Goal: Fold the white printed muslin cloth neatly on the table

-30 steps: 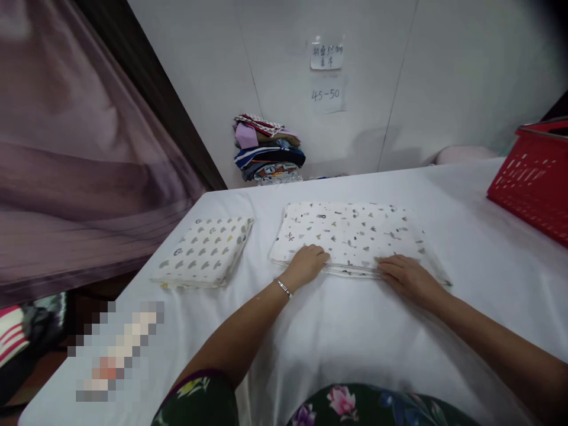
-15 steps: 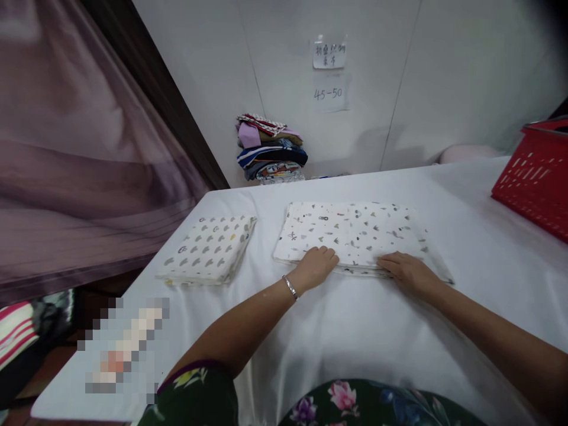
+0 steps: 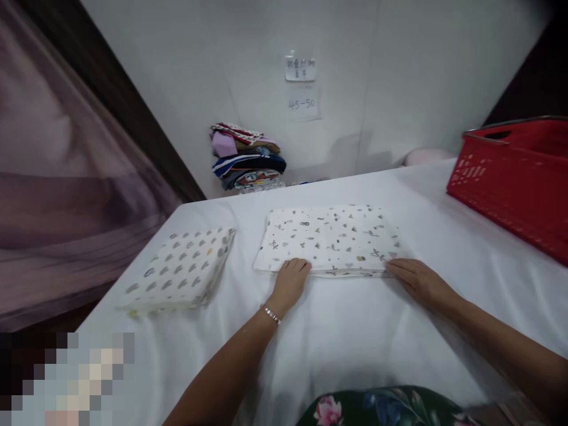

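Observation:
A folded white cloth with small dark prints lies in the middle of the white-covered table. My left hand, with a bracelet on the wrist, rests on the cloth's near left edge with its fingers curled down onto the fabric. At the near right corner my right hand lies flat, fingers stretched along the edge. A second folded cloth with a scalloped print sits to the left, apart from both hands.
A red plastic basket stands at the table's right side. A pile of folded coloured fabrics leans against the back wall under two paper notes. A mauve curtain hangs at the left.
The view has swung to the right and down. Both hands have slid back to the cloth's near edge, and the right hand now sits at the right corner.

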Demonstrator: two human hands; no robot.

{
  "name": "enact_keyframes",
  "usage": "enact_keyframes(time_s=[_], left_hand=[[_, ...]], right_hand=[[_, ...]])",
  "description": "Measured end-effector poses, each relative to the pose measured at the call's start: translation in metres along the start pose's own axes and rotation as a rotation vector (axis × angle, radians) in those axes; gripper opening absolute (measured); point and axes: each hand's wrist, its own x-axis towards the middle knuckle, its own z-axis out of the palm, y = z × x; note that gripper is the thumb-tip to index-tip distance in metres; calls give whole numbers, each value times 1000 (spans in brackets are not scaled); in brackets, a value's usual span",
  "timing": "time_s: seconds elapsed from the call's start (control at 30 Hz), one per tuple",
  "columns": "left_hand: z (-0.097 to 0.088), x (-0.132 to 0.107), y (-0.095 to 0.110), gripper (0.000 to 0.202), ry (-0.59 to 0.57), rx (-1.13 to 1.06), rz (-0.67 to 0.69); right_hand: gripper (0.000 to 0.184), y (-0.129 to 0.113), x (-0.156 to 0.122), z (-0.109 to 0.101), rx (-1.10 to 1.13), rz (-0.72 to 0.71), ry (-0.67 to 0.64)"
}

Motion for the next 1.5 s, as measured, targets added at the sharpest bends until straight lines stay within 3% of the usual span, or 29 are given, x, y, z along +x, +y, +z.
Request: enact_keyframes(time_s=[0.1,0.2,0.3,0.5,0.6,0.77,1.07,1.2,1.37,1.5], left_hand=[[1,4,9,39,50,-69,7],[0,16,27,42,49,-136,88],[0,32,47,42,37,-177,152],[6,48,66,33,23,-181,123],[5,47,65,27,29,-152,51],[3,42,58,33,8,-169,50],[-3,33,34,34,7,-196,-18],[-6,31,26,29,-42,-149,-39],[-11,31,20,28,-22,-137,-72],[-12,27,20,29,-39,-94,-32]], right_hand=[[32,11,-25,-20,50,200,123],[36,15,-40,-34,234,589,179],[39,17,-39,-39,460,876,61],[39,19,-10,-38,620,1085,-159],[35,21,0,-39,707,1135,-227],[31,21,6,-46,811,1115,-306],[29,12,18,-54,937,1112,-218],[30,12,26,-51,920,1125,-258],[28,13,32,-47,888,1085,-199],[29,11,25,-40,749,1144,-285]])
